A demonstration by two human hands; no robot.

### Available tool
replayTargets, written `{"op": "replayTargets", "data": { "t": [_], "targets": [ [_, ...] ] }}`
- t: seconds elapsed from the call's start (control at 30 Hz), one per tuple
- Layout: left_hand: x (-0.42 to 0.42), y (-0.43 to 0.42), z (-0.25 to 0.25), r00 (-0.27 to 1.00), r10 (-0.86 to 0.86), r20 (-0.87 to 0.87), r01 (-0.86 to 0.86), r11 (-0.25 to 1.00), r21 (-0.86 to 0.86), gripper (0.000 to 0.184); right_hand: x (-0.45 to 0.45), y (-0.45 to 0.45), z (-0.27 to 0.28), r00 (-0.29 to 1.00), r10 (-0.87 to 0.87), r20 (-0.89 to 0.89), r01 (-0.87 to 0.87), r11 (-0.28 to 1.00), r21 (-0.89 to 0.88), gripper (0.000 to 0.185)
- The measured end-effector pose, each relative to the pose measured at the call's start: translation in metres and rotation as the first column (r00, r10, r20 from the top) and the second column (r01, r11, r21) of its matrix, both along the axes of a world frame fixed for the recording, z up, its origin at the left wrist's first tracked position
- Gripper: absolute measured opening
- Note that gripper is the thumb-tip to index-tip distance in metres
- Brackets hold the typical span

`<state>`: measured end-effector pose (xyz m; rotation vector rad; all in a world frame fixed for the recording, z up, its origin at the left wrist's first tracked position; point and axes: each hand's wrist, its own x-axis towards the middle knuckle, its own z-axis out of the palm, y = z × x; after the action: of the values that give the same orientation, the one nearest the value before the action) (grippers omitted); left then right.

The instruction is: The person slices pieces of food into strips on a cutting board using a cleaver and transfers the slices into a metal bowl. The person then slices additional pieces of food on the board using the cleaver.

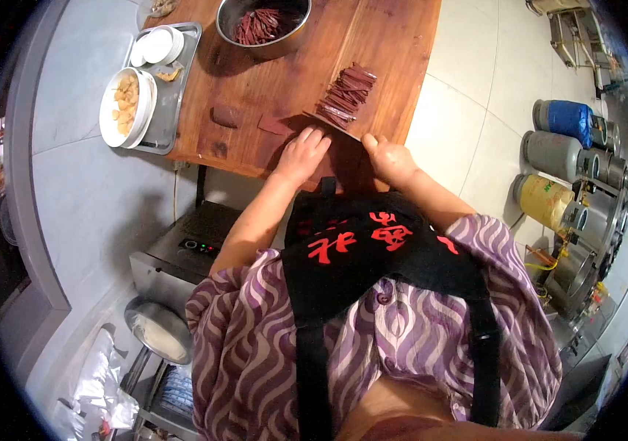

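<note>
My right hand [390, 158] is closed around the handle of a kitchen knife [337, 128], its blade edge-on to the view. Beside the blade, my left hand [304, 154] has its fingers bent together and pressed on a dark red slab [343, 163], partly hidden by the hands. On the far side of the knife lies a row of dark red strips [351, 88] cut from the same kind of food. A thin flat piece [273, 125] and a small rounded end piece [224, 117] lie to the left of my left hand.
A metal pot [276, 48] with more strips stands on the wooden table [255, 81]. At the left edge, a metal tray [174, 110] carries white plates [160, 45] and a bowl [138, 132] of pale yellow pieces. Gas cylinders [553, 153] stand on the floor at right.
</note>
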<state>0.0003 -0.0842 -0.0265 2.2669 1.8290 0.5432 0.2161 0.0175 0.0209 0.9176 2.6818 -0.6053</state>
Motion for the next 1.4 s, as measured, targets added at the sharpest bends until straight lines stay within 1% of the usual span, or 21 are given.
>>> {"op": "replayTargets", "data": {
  "t": [0.03,0.1,0.2,0.23,0.3,0.33,0.4,0.43,0.53,0.63,0.7,0.73,0.83,0.9,0.93,1.03,1.13,1.2,1.23,1.33,1.4],
  "targets": [
    [-0.001,0.002,0.0,1.0,0.001,0.018,-0.004,0.993,0.116,0.021,0.002,0.001,0.001,1.0,-0.004,-0.019,0.004,1.0,0.003,0.028],
    [-0.003,0.003,0.0,1.0,-0.001,0.016,0.001,1.0,0.016,0.022,0.005,0.003,0.007,0.999,-0.005,-0.053,0.005,1.0,0.008,0.027],
    [-0.002,0.0,0.007,1.0,-0.011,-0.021,0.006,0.976,-0.217,0.024,-0.004,-0.002,0.034,0.996,0.068,0.056,-0.064,0.996,-0.069,0.031],
    [-0.002,0.0,0.008,0.999,-0.022,-0.042,0.008,0.954,-0.298,0.026,-0.003,-0.005,0.029,0.997,0.047,0.053,-0.044,0.997,-0.06,0.031],
    [-0.001,0.001,0.003,1.0,-0.007,0.0,0.007,0.999,-0.045,0.024,-0.002,-0.006,0.011,0.999,0.005,0.041,-0.004,1.0,-0.026,0.032],
    [-0.001,-0.001,0.001,1.0,0.0,0.021,-0.002,0.997,0.081,0.024,-0.001,-0.003,0.006,1.0,0.004,0.008,-0.003,1.0,-0.028,0.032],
    [0.0,-0.003,0.001,0.999,0.02,0.026,-0.023,0.989,0.148,0.018,0.0,0.002,0.006,0.998,-0.014,-0.06,0.012,0.999,-0.032,0.031],
    [0.0,0.0,0.001,0.999,0.03,0.03,-0.035,0.982,0.186,0.015,-0.002,0.004,0.012,0.999,0.008,-0.045,-0.01,1.0,-0.025,0.03],
    [-0.001,-0.006,0.002,0.998,0.023,-0.055,-0.023,1.0,0.005,0.017,-0.001,-0.001,0.025,0.998,0.061,0.004,-0.061,0.998,-0.023,0.027],
    [-0.002,-0.004,-0.002,1.0,0.013,-0.011,-0.012,0.997,0.077,0.015,-0.002,-0.005,0.015,0.999,0.039,0.012,-0.039,0.999,0.002,0.027],
    [-0.001,0.0,-0.001,1.0,0.027,0.008,-0.028,0.978,0.204,0.013,-0.002,-0.005,0.006,1.0,0.005,0.01,-0.005,1.0,0.014,0.028],
    [0.0,0.0,0.001,0.999,0.026,0.019,-0.03,0.965,0.262,0.011,0.001,-0.007,0.006,1.0,0.02,0.003,-0.02,1.0,0.005,0.026],
    [0.0,-0.007,0.001,0.999,0.045,-0.013,-0.045,0.999,0.024,0.015,0.003,0.0,0.013,0.998,0.062,-0.014,-0.062,0.998,-0.002,0.022],
    [0.0,-0.008,-0.002,0.999,0.045,-0.014,-0.045,0.999,-0.001,0.015,0.0,-0.004,0.018,0.997,0.08,-0.017,-0.081,0.997,-0.018,0.021],
    [0.0,-0.007,-0.002,0.999,0.042,-0.017,-0.042,0.999,-0.01,0.015,0.0,-0.005,0.014,0.998,0.057,0.008,-0.057,0.998,-0.023,0.022],
    [0.002,-0.005,-0.001,0.999,0.049,0.017,-0.052,0.978,0.2,0.023,-0.001,-0.004,0.005,0.999,0.018,0.042,-0.016,0.999,-0.038,0.025],
    [0.002,-0.007,0.001,0.998,0.058,-0.023,-0.054,0.991,0.125,0.023,0.0,0.002,0.019,0.999,0.039,0.027,-0.037,0.997,-0.075,0.025],
    [0.001,-0.01,-0.003,0.998,0.045,-0.037,-0.046,0.999,-0.023,0.024,-0.003,-0.001,0.036,0.995,0.076,0.057,-0.069,0.992,-0.109,0.024],
    [0.001,-0.011,-0.005,0.998,0.036,-0.043,-0.04,0.995,-0.097,0.025,-0.002,-0.002,0.031,0.997,0.057,0.049,-0.052,0.993,-0.106,0.025],
    [0.003,-0.009,-0.005,0.998,0.062,0.015,-0.063,0.994,0.092,0.021,0.001,-0.002,0.008,1.0,-0.008,0.018,0.01,0.995,-0.1,0.027],
    [0.0,-0.013,-0.002,0.997,0.048,0.066,-0.056,0.989,0.136,0.023,0.006,0.0,0.008,0.998,-0.057,0.004,0.057,0.991,-0.123,0.029]
  ]
}}
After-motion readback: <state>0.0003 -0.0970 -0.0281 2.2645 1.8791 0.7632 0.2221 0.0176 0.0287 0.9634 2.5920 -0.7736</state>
